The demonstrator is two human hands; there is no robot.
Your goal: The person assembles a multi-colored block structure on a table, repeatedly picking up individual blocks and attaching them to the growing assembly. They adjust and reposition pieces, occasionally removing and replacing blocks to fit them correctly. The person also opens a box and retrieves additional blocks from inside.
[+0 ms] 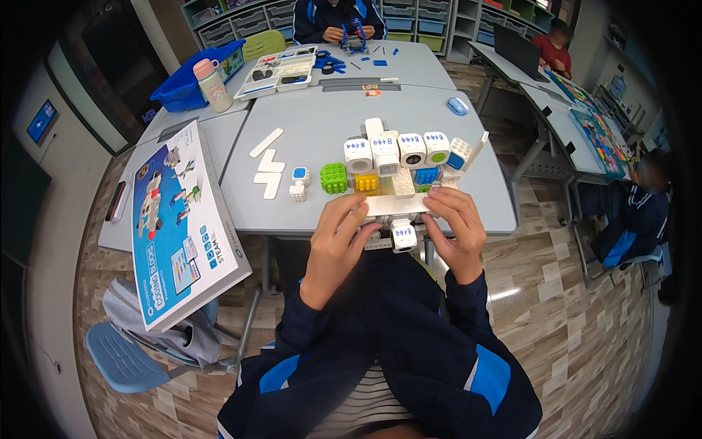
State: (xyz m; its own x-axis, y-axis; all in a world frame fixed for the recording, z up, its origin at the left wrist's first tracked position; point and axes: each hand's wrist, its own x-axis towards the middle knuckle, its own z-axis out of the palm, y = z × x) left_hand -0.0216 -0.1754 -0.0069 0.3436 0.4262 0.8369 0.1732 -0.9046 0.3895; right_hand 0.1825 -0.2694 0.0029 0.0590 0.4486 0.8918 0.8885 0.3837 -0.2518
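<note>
In the head view, the person's left hand (pixel 338 238) and right hand (pixel 455 230) meet at the near edge of the grey table (pixel 307 132). Both are closed on 1 flat white plastic bar (pixel 398 205), the left fingers curled over its left end, the right fingers pinching its right end. A white cube block with a dark round face (pixel 404 235) hangs just below the bar, between the 2 thumbs. Just beyond the fingertips stands the white cube-block model (pixel 398 157), with a green studded block (pixel 334 178) and a yellow studded block (pixel 366 182) at its left foot. Farther left of the left hand lie 3 loose white flat strips (pixel 267 164) and a small white and blue block (pixel 300 175). A large printed kit box (pixel 179 223) sits well to the left.

The step in hand looks like fitting the bar-and-cube piece to the model's front. The next move would call for lining up the bar with the model's base row and pressing evenly.

How the cube joins the bar is hidden by the fingers, and the model's base is partly covered.
</note>
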